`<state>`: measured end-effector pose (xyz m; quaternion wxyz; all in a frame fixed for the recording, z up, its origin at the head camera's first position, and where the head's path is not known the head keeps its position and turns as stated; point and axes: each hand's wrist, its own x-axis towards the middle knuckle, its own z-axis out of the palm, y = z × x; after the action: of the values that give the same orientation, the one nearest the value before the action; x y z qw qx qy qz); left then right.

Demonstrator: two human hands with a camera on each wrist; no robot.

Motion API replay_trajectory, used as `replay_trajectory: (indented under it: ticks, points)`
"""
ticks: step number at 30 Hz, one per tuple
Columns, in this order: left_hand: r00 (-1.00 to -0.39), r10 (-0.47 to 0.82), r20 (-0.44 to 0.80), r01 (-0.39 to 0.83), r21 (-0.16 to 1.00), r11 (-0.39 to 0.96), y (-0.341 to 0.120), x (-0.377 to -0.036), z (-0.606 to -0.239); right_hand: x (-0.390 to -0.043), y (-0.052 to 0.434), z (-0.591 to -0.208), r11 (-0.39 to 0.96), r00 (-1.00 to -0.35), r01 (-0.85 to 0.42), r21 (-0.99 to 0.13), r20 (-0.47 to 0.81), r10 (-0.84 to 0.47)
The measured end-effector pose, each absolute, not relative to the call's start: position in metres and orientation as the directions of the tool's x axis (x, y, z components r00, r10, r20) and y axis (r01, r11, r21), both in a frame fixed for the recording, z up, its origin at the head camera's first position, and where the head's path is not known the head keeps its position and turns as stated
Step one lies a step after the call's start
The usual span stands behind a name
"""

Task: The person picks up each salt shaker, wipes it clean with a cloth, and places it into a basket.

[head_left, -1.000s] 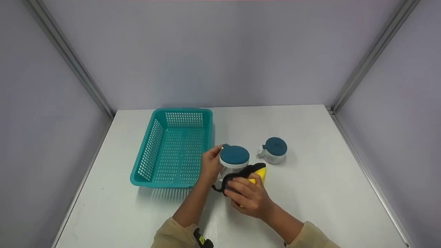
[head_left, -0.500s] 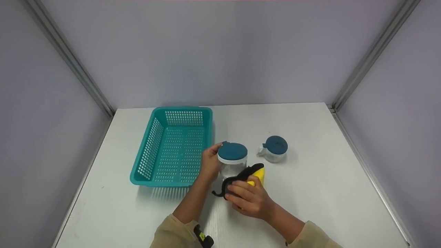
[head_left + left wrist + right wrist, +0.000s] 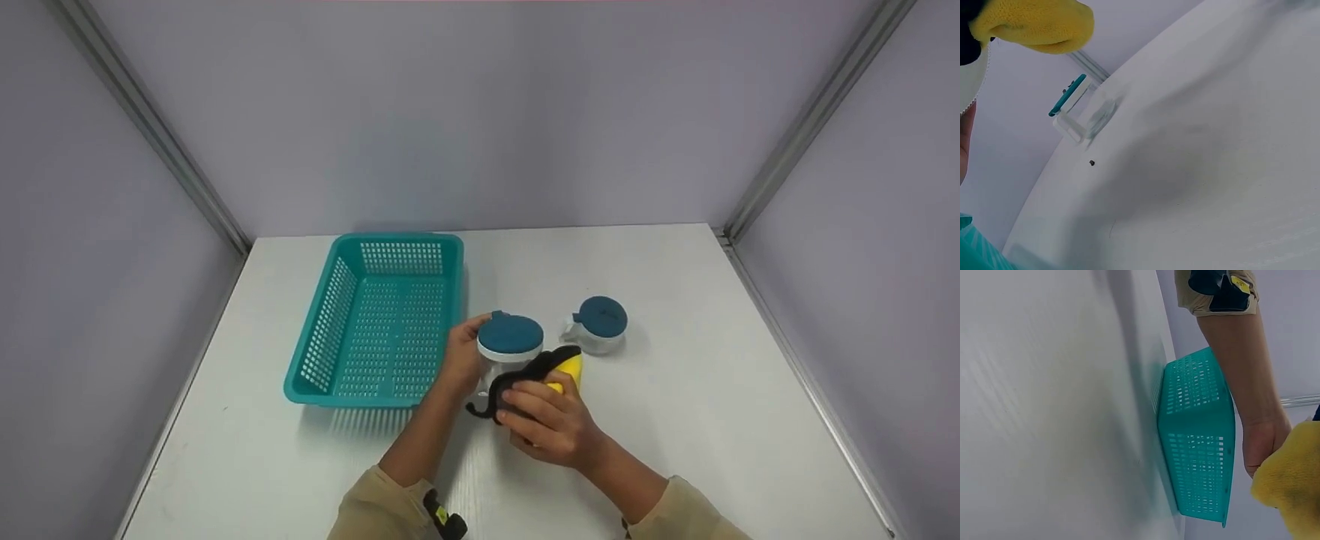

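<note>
Roughly mid-wipe, noted as seen:

Step in hand: looks like wiping the side of the near jar (image 3: pixel 508 358) with the cloth (image 3: pixel 541 370); the cloth lies against the jar's right flank, so the wipe reads as under way, not finished.

Left hand (image 3: pixel 463 358): fingers curled round the jar's left side, thumb up near the lid rim, steadying it.

Right hand (image 3: pixel 550 424): closed on the yellow-and-black cloth, bunched under the fingers and pressed to the jar.

Where the jar is: near the middle of the white table (image 3: pixel 675 420), just right of the teal basket (image 3: pixel 375 322), between the two hands. Whether its base touches the table cannot be told; the hands hide it.

Jar attitude: long axis close to vertical, teal lid (image 3: pixel 511 332) facing up and showing nearly full to the head camera. A small tab on the lid rim points away and to the left, toward the basket.

Cloth attitude: lies slantwise, yellow end up toward the far right, a black tail curling out at the near left.

Other jar (image 3: pixel 598 327): same teal lid, stands apart to the right, untouched; the left wrist view shows it (image 3: pixel 1081 109) clear-bodied on the table.

Next move, as a judgement: the left hand would need to turn the jar, or the cloth be carried round it, to reach the unwiped side; firm hold needed since the body is smooth and clear.

Wrist views: only a cloth edge and the basket (image 3: pixel 1199 444); no grip detail.
</note>
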<state>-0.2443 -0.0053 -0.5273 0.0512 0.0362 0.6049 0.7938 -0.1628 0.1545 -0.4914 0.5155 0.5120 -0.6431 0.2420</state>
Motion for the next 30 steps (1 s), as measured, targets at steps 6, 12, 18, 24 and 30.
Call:
replay_trajectory:
  ticks: [6, 12, 18, 24, 30]
  points:
    - [-0.991, 0.129, -0.015, -0.058, 0.943, -0.329, -0.005, -0.242, -0.528, -0.164, 0.155, -0.486, 0.367, 0.06, -0.906, 0.21, 0.923, -0.38]
    - [-0.991, 0.129, -0.043, -0.08, 0.952, -0.296, -0.006, -0.242, -0.528, -0.168, 0.155, -0.487, 0.377, 0.059, -0.906, 0.195, 0.937, -0.343]
    - [-0.993, 0.095, -0.068, -0.09, 0.965, -0.247, -0.005, -0.244, -0.525, -0.175, 0.155, -0.493, 0.388, 0.065, -0.898, 0.21, 0.933, -0.354]
    - [-0.989, 0.076, -0.128, -0.146, 0.939, -0.312, -0.001, -0.247, -0.52, -0.177, 0.152, -0.499, 0.39, 0.088, -0.89, 0.235, 0.93, -0.358]
    - [-0.994, 0.05, -0.096, -0.106, 0.955, -0.277, -0.003, -0.247, -0.521, -0.175, 0.154, -0.505, 0.384, 0.072, -0.9, 0.208, 0.938, -0.338]
